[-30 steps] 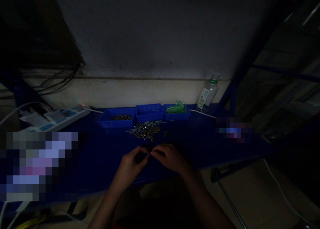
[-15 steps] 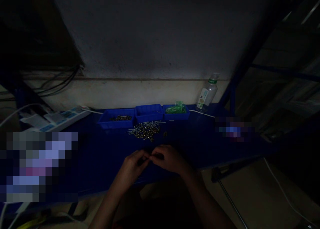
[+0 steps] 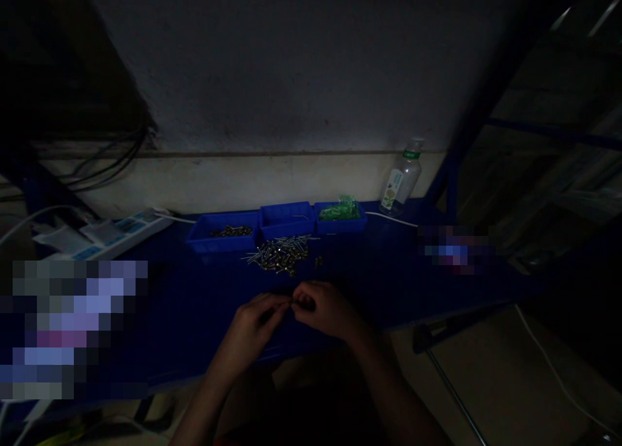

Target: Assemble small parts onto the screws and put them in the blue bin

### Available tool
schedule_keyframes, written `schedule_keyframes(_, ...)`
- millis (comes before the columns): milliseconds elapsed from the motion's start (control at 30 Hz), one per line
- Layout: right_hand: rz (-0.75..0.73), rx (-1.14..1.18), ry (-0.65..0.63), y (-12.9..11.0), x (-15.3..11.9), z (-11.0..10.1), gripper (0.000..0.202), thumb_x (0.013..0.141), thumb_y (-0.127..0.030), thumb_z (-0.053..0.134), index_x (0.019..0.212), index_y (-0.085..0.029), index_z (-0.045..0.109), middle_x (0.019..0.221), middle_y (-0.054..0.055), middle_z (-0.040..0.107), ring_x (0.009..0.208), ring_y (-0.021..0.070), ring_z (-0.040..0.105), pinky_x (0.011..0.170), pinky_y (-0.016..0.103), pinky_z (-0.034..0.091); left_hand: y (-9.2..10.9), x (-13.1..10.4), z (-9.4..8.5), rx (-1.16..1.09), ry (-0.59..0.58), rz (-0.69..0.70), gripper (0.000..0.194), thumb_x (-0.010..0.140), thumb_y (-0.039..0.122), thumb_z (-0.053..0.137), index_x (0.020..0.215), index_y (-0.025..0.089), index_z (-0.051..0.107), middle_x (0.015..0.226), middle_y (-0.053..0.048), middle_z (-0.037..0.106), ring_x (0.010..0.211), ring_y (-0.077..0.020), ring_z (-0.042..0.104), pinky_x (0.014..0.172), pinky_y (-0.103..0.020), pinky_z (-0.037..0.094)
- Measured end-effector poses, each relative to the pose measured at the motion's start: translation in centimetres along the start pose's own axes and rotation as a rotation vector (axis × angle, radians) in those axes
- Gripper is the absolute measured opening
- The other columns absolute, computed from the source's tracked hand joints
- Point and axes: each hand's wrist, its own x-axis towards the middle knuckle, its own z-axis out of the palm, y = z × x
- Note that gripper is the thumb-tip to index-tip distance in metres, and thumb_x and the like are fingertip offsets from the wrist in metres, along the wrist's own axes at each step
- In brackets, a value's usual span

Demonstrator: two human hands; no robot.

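My left hand (image 3: 256, 319) and my right hand (image 3: 321, 308) meet fingertip to fingertip over the front of the blue table (image 3: 179, 316). Both are closed in a pinch around something too small and dark to make out. Just beyond them lies a pile of small metal pieces (image 3: 282, 255), brassy with thin silvery shafts. A couple of loose pieces (image 3: 319, 261) sit right of the pile. Behind stand three blue trays: the left tray (image 3: 221, 242) has dark metal pieces, the middle tray (image 3: 286, 225) a thin pin, the right tray (image 3: 340, 226) green plastic (image 3: 343, 209).
A clear bottle (image 3: 402, 183) stands near the wall at the back right. On the left lies a white power strip (image 3: 121, 235) with plugs and cables. Blurred-out patches cover something at the left and right of the table. A white cable (image 3: 391, 219) runs behind the right tray.
The fingertips of my two hands have shifted slightly, and a small dark bit now shows between them. The whole view has moved a little.
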Motion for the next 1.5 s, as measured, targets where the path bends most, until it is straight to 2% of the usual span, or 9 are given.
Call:
schedule_keyframes(267, 0.011, -0.038, 0.005, 0.2, 0.0, 0.1, 0.006, 0.076, -0.021, 0.059, 0.082, -0.019, 0.059, 0.074, -0.001, 0.06, 0.067, 0.0102, 0.055, 0.062, 0.02, 0.04, 0.1, 0.0, 0.0, 0.006, 0.027, -0.049, 0.018, 0.083, 0.031, 0.051, 0.085, 0.018, 0.064, 0.084, -0.002, 0.067, 0.077, -0.0164, 0.063, 0.07, -0.025, 0.047)
schedule_keyframes(400, -0.03, -0.032, -0.008, 0.0, 0.1, -0.1, 0.012, 0.082, -0.027, 0.055, 0.09, -0.019, 0.06, 0.083, 0.001, 0.063, 0.076, 0.0112, 0.057, 0.068, 0.021, 0.041, -0.1, -0.1, -0.1, -0.023, 0.073, -0.051, 0.021, 0.084, 0.033, 0.049, 0.086, 0.019, 0.064, 0.087, -0.003, 0.068, 0.081, -0.0172, 0.063, 0.075, -0.026, 0.047)
schedule_keyframes(533, -0.069, -0.036, -0.032, -0.2, 0.1, -0.4, 0.015, 0.086, -0.026, 0.05, 0.093, -0.019, 0.062, 0.087, 0.001, 0.064, 0.08, 0.0114, 0.057, 0.072, 0.022, 0.041, -0.3, 0.0, -0.1, -0.038, 0.078, -0.044, 0.021, 0.085, 0.034, 0.049, 0.088, 0.019, 0.064, 0.091, -0.003, 0.067, 0.085, -0.0181, 0.062, 0.079, -0.028, 0.046)
schedule_keyframes(833, -0.052, -0.061, -0.037, 0.1, -0.1, -0.1, 0.01, 0.081, -0.027, 0.058, 0.086, -0.019, 0.061, 0.079, 0.0, 0.062, 0.074, 0.0107, 0.056, 0.066, 0.021, 0.04, -0.7, -0.1, 0.0, -0.04, 0.027, -0.002, 0.018, 0.086, 0.03, 0.049, 0.09, 0.02, 0.064, 0.091, -0.002, 0.066, 0.086, -0.0166, 0.061, 0.078, -0.026, 0.046)
schedule_keyframes(1133, -0.083, -0.058, 0.023, -0.2, 0.1, -0.2, 0.011, 0.083, -0.025, 0.056, 0.089, -0.019, 0.062, 0.081, 0.0, 0.06, 0.077, 0.0109, 0.055, 0.071, 0.022, 0.04, -0.9, 0.1, 0.1, -0.033, 0.08, -0.03, 0.019, 0.086, 0.032, 0.048, 0.09, 0.02, 0.063, 0.093, -0.003, 0.066, 0.088, -0.0173, 0.061, 0.08, -0.028, 0.045)
schedule_keyframes(1333, -0.104, -0.023, 0.052, -0.3, -0.1, -0.2, 0.011, 0.083, -0.027, 0.056, 0.09, -0.019, 0.061, 0.084, 0.001, 0.06, 0.081, 0.0115, 0.055, 0.074, 0.022, 0.04, -0.6, 0.6, 0.2, -0.015, -0.012, -0.038, 0.02, 0.085, 0.033, 0.049, 0.088, 0.019, 0.063, 0.091, -0.004, 0.066, 0.087, -0.0186, 0.061, 0.078, -0.029, 0.045)
schedule_keyframes(1500, -0.106, -0.017, 0.062, -0.3, -0.1, -0.2, 0.009, 0.081, -0.023, 0.057, 0.089, -0.019, 0.061, 0.083, 0.0, 0.06, 0.079, 0.0111, 0.055, 0.073, 0.022, 0.041, -0.5, 0.6, 0.1, -0.037, -0.007, -0.049, 0.019, 0.085, 0.033, 0.049, 0.088, 0.019, 0.062, 0.09, -0.003, 0.066, 0.086, -0.0177, 0.061, 0.078, -0.028, 0.045)
